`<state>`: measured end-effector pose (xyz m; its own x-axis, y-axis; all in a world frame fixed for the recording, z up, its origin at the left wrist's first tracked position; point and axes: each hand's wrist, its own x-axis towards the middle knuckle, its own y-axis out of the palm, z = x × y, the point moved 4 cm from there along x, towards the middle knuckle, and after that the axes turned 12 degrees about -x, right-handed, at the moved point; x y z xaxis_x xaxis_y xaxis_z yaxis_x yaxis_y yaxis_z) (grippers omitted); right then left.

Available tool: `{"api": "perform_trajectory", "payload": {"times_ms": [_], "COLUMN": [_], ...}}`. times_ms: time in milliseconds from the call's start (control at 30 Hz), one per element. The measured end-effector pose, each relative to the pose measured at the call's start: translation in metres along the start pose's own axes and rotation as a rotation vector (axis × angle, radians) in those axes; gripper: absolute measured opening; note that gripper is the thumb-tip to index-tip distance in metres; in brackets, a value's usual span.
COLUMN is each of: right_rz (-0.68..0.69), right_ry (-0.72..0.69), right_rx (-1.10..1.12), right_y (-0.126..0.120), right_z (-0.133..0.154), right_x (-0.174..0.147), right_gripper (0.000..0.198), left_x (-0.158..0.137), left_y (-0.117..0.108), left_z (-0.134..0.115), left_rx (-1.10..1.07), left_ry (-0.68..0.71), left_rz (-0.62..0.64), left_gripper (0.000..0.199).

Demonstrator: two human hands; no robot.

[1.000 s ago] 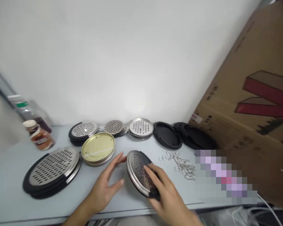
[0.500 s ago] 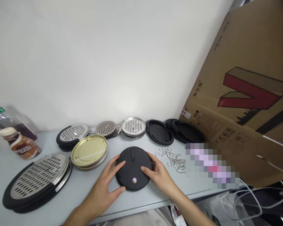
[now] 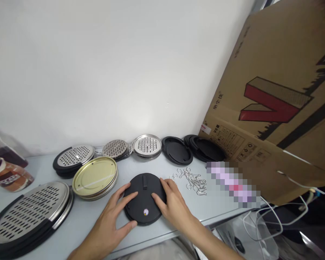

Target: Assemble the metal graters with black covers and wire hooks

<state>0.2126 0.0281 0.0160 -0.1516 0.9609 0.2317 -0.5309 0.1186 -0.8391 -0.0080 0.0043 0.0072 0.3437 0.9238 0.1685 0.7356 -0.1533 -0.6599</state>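
A black round disc (image 3: 143, 202) lies on the table near its front edge, with a small raised black tab toward its far rim and a small round sticker toward its near rim. My left hand (image 3: 112, 216) holds its left side, the fingertips on the far left of it and the thumb at the near rim. On the right side, my right hand (image 3: 173, 200) grips the rim, its thumb resting on top of the disc. To the right lies a pile of small metal rings and clasps (image 3: 195, 180).
Stacked gold-coloured lids (image 3: 94, 177) and black-rimmed graters (image 3: 32, 213) stand to the left. Further grater discs (image 3: 147, 145) and black round trays (image 3: 177, 150) line the wall. A brown bottle (image 3: 9, 173) is at far left, a large cardboard box (image 3: 260, 144) at right.
The view has shifted a little, so everything appears further left. Both hands remain on the black disc, with little visible change in their grip.
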Motion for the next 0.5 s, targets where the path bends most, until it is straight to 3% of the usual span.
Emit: {"api": "perform_trajectory", "payload": {"times_ms": [100, 233, 367, 500], "right_rz": [-0.014, -0.024, 0.097, 0.211], "right_ry": [-0.04, -0.078, -0.202, -0.348], "right_rx": [-0.065, -0.23, -0.621, -0.754], "right_y": [-0.008, -0.041, -0.063, -0.057], "right_z": [-0.008, -0.043, -0.073, -0.07], "right_x": [0.004, 0.022, 0.043, 0.052], "right_gripper": [0.04, 0.026, 0.023, 0.024], "left_x": [-0.001, 0.004, 0.032, 0.084], "left_y": [0.001, -0.004, -0.007, 0.017], "left_z": [0.005, 0.002, -0.029, -0.07], "left_rx": [0.028, 0.08, 0.156, 0.185], "left_ry": [0.006, 0.026, 0.156, 0.23], "left_rz": [0.012, -0.026, -0.103, 0.043], "left_gripper": [0.06, 0.057, 0.036, 0.022]}}
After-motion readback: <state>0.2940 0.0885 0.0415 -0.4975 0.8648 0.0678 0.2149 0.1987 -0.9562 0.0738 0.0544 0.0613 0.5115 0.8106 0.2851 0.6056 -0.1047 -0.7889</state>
